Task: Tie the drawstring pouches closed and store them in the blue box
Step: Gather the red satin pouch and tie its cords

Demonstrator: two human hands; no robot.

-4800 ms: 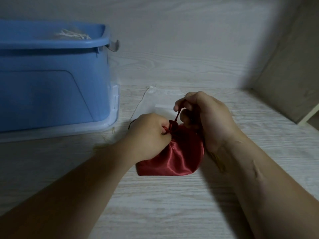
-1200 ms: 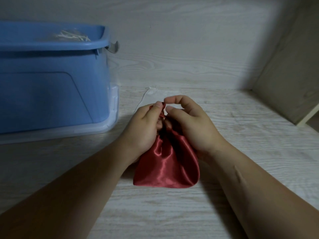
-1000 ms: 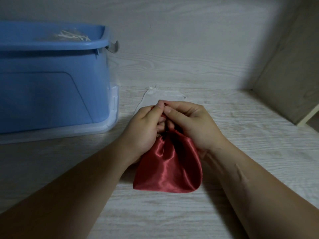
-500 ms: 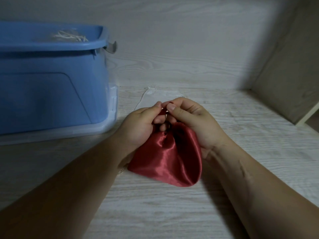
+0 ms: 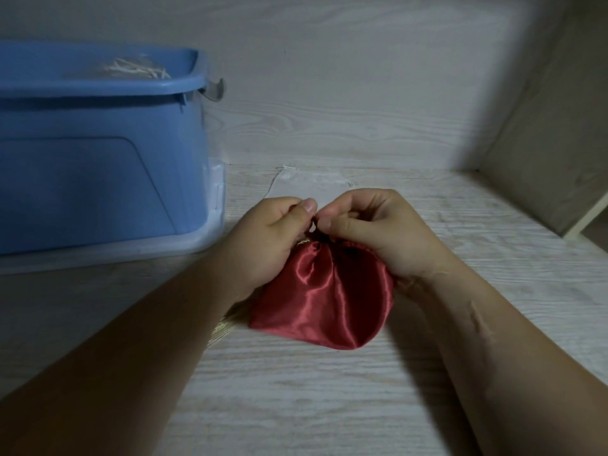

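Note:
A shiny red satin pouch [image 5: 324, 297] lies on the pale wood surface in the middle, its gathered neck pointing away from me. My left hand [image 5: 273, 235] and my right hand [image 5: 378, 232] meet at that neck, thumbs and forefingers pinching the dark red drawstring [image 5: 314, 227]. The knot itself is hidden by my fingers. A blue plastic box [image 5: 98, 153] stands at the left, with pale cords [image 5: 135, 69] showing inside near its rim.
A thin white pouch [image 5: 306, 184] lies flat just beyond my hands by the back wall. The blue box rests on a clear lid [image 5: 210, 235]. A wooden side panel [image 5: 543, 143] closes off the right.
The pouch has tilted, its bottom swinging right. My fingertips keep working the drawstring at the neck, the right fingers now curled higher than before.

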